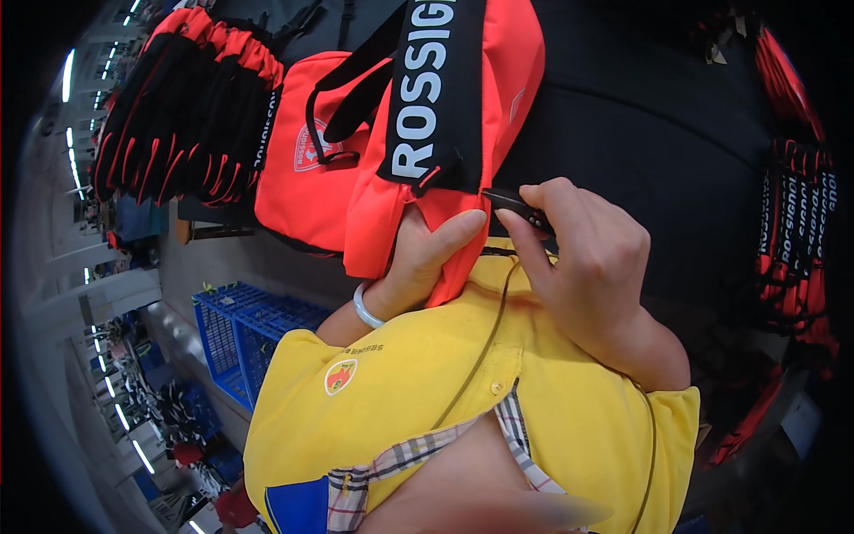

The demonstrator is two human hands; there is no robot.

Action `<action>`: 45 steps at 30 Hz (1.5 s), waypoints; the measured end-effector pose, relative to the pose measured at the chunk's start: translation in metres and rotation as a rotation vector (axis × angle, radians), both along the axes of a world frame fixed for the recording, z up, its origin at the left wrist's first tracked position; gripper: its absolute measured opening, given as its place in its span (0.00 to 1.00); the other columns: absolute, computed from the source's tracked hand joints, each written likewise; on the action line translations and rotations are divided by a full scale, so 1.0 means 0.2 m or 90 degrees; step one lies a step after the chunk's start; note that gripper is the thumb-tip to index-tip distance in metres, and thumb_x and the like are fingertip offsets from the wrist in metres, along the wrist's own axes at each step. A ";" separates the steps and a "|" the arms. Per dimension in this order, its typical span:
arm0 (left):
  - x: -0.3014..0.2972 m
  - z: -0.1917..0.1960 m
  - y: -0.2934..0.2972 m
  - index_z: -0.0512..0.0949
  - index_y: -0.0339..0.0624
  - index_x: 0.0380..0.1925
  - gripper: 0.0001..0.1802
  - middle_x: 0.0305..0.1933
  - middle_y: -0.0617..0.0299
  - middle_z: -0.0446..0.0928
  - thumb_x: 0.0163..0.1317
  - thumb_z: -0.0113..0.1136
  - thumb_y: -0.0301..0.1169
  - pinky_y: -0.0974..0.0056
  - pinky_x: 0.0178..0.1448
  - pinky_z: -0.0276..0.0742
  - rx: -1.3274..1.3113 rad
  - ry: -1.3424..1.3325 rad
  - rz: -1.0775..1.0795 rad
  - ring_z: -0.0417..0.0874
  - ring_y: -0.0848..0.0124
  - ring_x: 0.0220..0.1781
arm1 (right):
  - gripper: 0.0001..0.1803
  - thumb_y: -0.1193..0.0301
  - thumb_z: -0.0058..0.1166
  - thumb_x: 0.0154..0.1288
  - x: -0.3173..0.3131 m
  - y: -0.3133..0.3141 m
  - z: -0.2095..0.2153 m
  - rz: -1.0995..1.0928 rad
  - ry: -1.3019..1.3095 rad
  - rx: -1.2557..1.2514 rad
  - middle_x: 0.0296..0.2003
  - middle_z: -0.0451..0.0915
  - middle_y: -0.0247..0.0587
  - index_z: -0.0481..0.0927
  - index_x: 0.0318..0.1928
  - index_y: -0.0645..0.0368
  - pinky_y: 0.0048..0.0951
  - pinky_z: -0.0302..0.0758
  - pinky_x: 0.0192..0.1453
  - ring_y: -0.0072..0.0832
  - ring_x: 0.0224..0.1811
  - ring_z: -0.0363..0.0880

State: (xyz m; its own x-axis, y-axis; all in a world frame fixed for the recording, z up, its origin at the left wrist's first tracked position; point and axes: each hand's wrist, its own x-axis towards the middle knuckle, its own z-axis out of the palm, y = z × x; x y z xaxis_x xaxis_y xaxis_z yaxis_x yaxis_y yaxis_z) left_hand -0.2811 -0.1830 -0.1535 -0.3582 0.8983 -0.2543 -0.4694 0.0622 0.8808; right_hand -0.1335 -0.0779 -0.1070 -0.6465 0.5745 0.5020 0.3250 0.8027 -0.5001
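Observation:
My left hand [425, 249], with a pale bangle at the wrist, grips the lower edge of a bright red-and-black bag [511, 80], thumb on top of the fabric and the other fingers partly hidden behind it. Closed around small black thread snips [522, 208], my right hand [592, 254] holds their tip against the bag's edge, near the bottom of a black panel with white lettering. A short zipper pull [429, 178] lies close to the tip. Another red bag [298, 191] with black straps lies partly under the held one.
A stack of red-and-black bags [191, 116] stands at the left of the dark table [623, 125]. More bags [792, 236] are piled at the far right. Blue plastic crates [222, 343] sit on the floor to the lower left.

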 end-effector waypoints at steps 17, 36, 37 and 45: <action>0.02 0.03 0.03 0.70 0.34 0.53 0.24 0.50 0.61 0.75 0.59 0.66 0.28 0.70 0.55 0.73 0.023 0.072 -0.013 0.76 0.76 0.50 | 0.13 0.71 0.66 0.49 0.02 0.01 0.02 -0.007 -0.031 0.037 0.18 0.70 0.33 0.70 0.26 0.55 0.27 0.69 0.23 0.28 0.19 0.74; 0.03 -0.03 0.03 0.74 0.38 0.46 0.16 0.41 0.65 0.78 0.67 0.60 0.38 0.74 0.45 0.73 -0.014 0.096 0.097 0.77 0.79 0.40 | 0.13 0.69 0.61 0.63 0.06 0.05 -0.01 -0.080 0.126 -0.231 0.25 0.76 0.38 0.74 0.41 0.61 0.23 0.73 0.29 0.27 0.24 0.77; 0.00 -0.04 0.02 0.75 0.37 0.46 0.17 0.40 0.61 0.80 0.71 0.52 0.40 0.73 0.41 0.76 -0.015 -0.008 0.042 0.81 0.77 0.38 | 0.13 0.69 0.61 0.63 0.05 0.06 -0.01 -0.081 0.127 -0.230 0.25 0.76 0.38 0.74 0.41 0.61 0.23 0.73 0.29 0.27 0.24 0.77; -0.02 -0.03 0.01 0.78 0.35 0.39 0.22 0.28 0.57 0.82 0.75 0.43 0.44 0.73 0.28 0.79 -0.088 -0.222 0.028 0.83 0.72 0.24 | 0.14 0.74 0.57 0.65 0.04 0.05 -0.09 0.009 0.235 -0.519 0.29 0.75 0.33 0.75 0.50 0.64 0.17 0.68 0.33 0.14 0.30 0.71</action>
